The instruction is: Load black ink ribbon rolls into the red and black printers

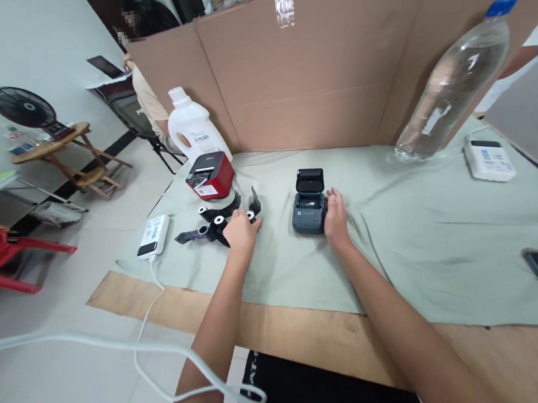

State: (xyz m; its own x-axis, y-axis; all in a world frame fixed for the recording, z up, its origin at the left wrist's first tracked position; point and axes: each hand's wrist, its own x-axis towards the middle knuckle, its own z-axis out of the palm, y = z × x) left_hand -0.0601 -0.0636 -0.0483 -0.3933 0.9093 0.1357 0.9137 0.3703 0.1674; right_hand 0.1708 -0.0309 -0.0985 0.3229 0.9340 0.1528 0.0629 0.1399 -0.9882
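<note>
And there it is on my feed: the small dark grey plastic printer-like device point(309, 218), boxy with rounded corners, sitting flat on the pale green cloth-covered surface point(282, 266), black lid flipped up at its far side! Over to its left I've got the cluster of small black rolls with pale, hollow cores point(217, 231), bunched together, dark loose strips sticking out, one pointing left!

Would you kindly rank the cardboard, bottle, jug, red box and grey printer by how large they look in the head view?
1. Cardboard
2. Bottle
3. Jug
4. Red box and grey printer: they look too alike to rank.
</note>
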